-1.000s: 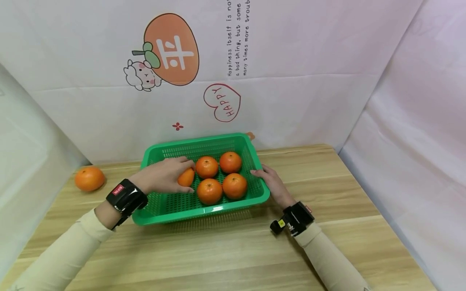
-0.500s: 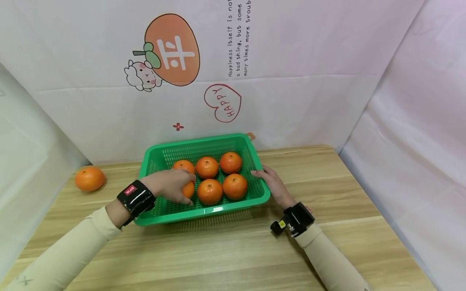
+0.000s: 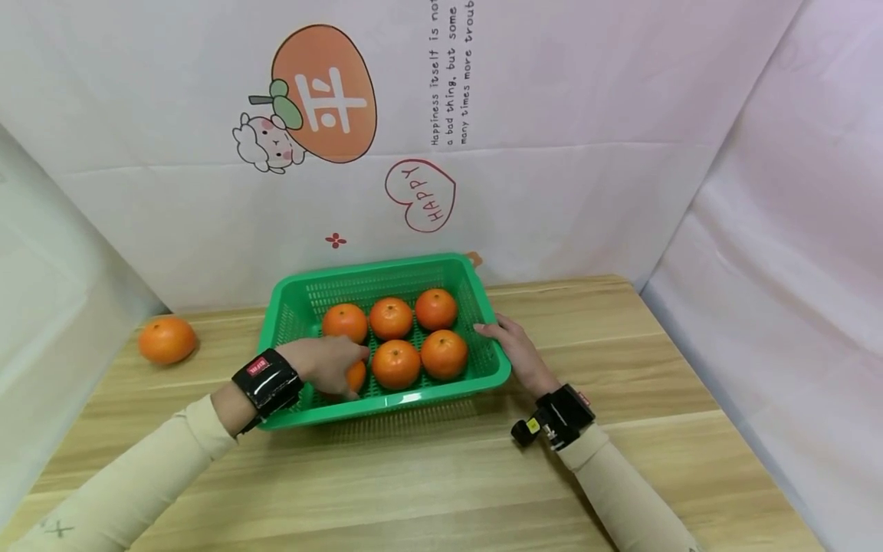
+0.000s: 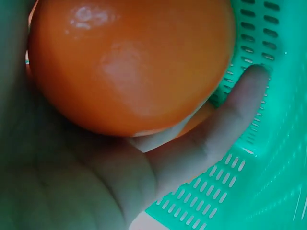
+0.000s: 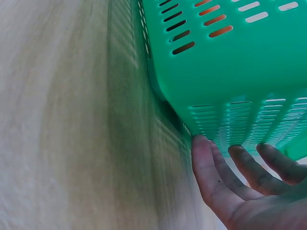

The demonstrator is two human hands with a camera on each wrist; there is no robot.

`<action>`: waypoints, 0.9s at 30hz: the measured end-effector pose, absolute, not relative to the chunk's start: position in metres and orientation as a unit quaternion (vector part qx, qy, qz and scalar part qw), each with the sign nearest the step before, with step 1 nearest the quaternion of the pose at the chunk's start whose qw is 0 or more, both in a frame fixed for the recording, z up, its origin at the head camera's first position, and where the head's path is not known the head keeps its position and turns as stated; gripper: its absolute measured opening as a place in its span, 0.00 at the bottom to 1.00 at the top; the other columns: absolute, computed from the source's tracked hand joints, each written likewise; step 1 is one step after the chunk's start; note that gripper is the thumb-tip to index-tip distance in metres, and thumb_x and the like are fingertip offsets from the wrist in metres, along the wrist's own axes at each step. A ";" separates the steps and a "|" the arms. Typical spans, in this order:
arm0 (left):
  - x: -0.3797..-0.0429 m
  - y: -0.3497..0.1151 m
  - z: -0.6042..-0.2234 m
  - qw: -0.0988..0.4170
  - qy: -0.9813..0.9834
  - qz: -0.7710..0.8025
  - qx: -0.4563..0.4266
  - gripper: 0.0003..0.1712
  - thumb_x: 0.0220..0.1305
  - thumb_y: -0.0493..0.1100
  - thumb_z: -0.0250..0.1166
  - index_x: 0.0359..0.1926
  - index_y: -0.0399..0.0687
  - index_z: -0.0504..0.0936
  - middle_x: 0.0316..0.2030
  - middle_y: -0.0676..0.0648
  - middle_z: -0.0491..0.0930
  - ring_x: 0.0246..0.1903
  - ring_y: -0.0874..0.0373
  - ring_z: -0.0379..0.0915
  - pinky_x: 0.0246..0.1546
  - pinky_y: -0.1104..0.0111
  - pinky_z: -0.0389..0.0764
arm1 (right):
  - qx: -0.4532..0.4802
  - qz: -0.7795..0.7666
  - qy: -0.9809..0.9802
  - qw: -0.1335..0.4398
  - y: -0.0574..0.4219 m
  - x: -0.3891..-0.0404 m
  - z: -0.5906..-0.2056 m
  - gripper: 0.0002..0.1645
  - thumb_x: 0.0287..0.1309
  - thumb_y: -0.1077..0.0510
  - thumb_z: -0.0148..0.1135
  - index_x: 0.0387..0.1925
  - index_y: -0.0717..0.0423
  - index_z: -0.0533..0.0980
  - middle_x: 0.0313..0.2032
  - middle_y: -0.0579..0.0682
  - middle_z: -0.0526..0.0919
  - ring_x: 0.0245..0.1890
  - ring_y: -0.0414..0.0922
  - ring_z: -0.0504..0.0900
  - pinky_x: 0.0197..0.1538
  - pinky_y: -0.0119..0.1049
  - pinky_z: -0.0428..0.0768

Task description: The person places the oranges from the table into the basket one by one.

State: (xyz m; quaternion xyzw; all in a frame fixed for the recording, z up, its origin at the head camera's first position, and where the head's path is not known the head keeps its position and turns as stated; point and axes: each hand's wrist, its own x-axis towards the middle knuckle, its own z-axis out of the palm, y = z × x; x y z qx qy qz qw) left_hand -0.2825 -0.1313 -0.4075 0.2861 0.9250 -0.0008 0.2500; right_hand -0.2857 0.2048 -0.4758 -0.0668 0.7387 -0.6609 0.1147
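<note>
A green plastic basket (image 3: 411, 398) with slotted walls holds several oranges in two rows. Reaching over its left side, my left hand (image 3: 324, 364) grips the orange (image 3: 356, 376) at the front left, mostly hidden under the fingers in the head view. The left wrist view has that orange (image 4: 134, 67) close against the palm, the thumb stretched along its side toward the basket wall. Behind it lies another orange (image 3: 345, 323). My right hand (image 3: 517, 349) holds the basket's right end, thumb over the rim; in the right wrist view its fingers (image 5: 206, 165) press the outer wall.
One loose orange (image 3: 167, 340) sits on the wooden table (image 3: 428, 475) left of the basket. A white printed cloth (image 3: 552, 184) stands as a wall right behind the basket, and white cloth (image 3: 786, 307) hangs along both sides.
My left hand has moved toward the basket's front with the orange, down into the front left spot, uncovering the orange behind. My right hand and the basket stay put.
</note>
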 end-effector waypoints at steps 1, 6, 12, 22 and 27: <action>-0.283 -0.132 -0.407 0.249 0.925 -0.002 0.286 0.45 0.61 0.55 0.77 0.72 0.38 0.72 0.54 0.44 0.86 0.41 0.58 0.82 0.55 0.54 0.86 | -0.067 -0.661 0.739 0.113 0.205 -0.286 -0.475 0.37 0.74 0.46 0.53 0.77 0.60 0.65 0.61 0.71 0.81 0.41 0.40 0.89 0.45 0.38 0.90; -0.283 -0.133 -0.404 0.250 0.925 -0.006 0.286 0.46 0.61 0.54 0.78 0.73 0.37 0.71 0.64 0.38 0.81 0.57 0.47 0.83 0.61 0.49 0.83 | -0.069 -0.659 0.741 0.111 0.204 -0.286 -0.473 0.37 0.74 0.46 0.52 0.77 0.60 0.65 0.62 0.72 0.80 0.43 0.40 0.89 0.46 0.38 0.89; -0.282 -0.135 -0.402 0.249 0.924 -0.006 0.289 0.45 0.61 0.52 0.78 0.72 0.37 0.72 0.61 0.40 0.83 0.51 0.52 0.83 0.58 0.51 0.84 | -0.071 -0.659 0.740 0.116 0.204 -0.286 -0.473 0.37 0.75 0.45 0.52 0.77 0.59 0.64 0.63 0.71 0.80 0.44 0.40 0.89 0.47 0.38 0.89; -0.277 -0.136 -0.393 0.258 0.925 0.013 0.278 0.34 0.61 0.51 0.78 0.64 0.43 0.78 0.53 0.46 0.85 0.37 0.59 0.76 0.45 0.59 0.84 | -0.074 -0.659 0.740 0.115 0.206 -0.286 -0.475 0.37 0.76 0.44 0.51 0.77 0.59 0.65 0.62 0.71 0.80 0.44 0.41 0.89 0.47 0.37 0.89; -0.275 -0.139 -0.388 0.252 0.927 0.015 0.277 0.38 0.62 0.56 0.77 0.66 0.43 0.77 0.54 0.47 0.84 0.42 0.59 0.76 0.52 0.57 0.84 | -0.069 -0.660 0.739 0.119 0.206 -0.285 -0.476 0.38 0.75 0.44 0.52 0.77 0.58 0.64 0.62 0.71 0.80 0.44 0.42 0.90 0.47 0.38 0.89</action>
